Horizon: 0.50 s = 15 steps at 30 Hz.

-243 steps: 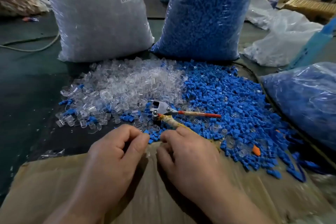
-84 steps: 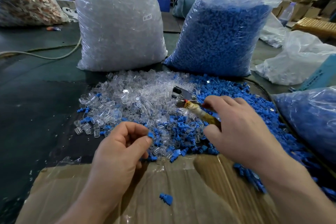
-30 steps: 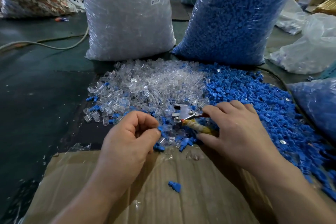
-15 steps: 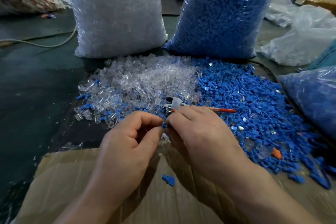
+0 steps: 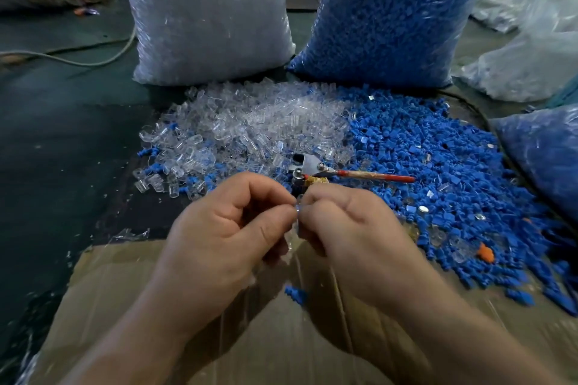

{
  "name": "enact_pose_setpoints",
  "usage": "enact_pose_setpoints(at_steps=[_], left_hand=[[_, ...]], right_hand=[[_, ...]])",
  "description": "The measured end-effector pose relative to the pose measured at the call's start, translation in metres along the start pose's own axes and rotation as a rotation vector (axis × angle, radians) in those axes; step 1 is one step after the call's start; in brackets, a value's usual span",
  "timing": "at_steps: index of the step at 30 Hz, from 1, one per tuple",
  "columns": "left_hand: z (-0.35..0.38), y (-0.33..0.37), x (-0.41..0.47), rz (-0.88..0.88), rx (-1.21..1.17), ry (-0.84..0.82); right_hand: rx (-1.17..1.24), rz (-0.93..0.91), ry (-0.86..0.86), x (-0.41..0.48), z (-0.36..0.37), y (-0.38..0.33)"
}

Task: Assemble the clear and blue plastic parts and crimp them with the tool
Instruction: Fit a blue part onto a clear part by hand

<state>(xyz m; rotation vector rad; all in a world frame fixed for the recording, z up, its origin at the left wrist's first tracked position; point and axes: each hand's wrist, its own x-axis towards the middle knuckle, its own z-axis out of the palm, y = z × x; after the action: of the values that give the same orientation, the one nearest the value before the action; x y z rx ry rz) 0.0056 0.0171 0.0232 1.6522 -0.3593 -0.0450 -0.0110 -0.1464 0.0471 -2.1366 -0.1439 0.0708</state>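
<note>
**Both hands meet on one small part**

From the head view, we see the left hand (image 5: 225, 228) and right hand (image 5: 350, 228) fingertip to fingertip above the cardboard (image 5: 125, 306) at the table's (image 5: 62, 134) near edge. Both pinch a small clear part (image 5: 297, 212); we cannot tell whether a blue piece sits in it. The crimp tool (image 5: 312, 169) lies unheld just beyond the hands, where the clear parts pile (image 5: 250, 131) meets the blue parts pile (image 5: 438, 159). One loose blue part (image 5: 295, 294) rests on the cardboard. A clear-parts bag (image 5: 203, 15) and a blue-parts bag (image 5: 391, 9) stand toward the far edge.
</note>
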Motion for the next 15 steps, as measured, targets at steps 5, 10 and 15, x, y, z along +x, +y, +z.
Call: enact_pose_setpoints(at_steps=[5, 10, 15], left_hand=[[-0.019, 0.01, -0.002, 0.152, 0.315, -0.034], [-0.043, 0.009, 0.002, -0.219, 0.618, -0.425], [-0.033, 0.004, 0.001, -0.142, 0.739, -0.523]], right_hand=[[-0.157, 0.026, -0.24, -0.006, -0.02, -0.003], [-0.782, -0.147, -0.349, -0.014, -0.014, -0.003], [-0.748, -0.243, -0.331, -0.006, 0.002, 0.001]])
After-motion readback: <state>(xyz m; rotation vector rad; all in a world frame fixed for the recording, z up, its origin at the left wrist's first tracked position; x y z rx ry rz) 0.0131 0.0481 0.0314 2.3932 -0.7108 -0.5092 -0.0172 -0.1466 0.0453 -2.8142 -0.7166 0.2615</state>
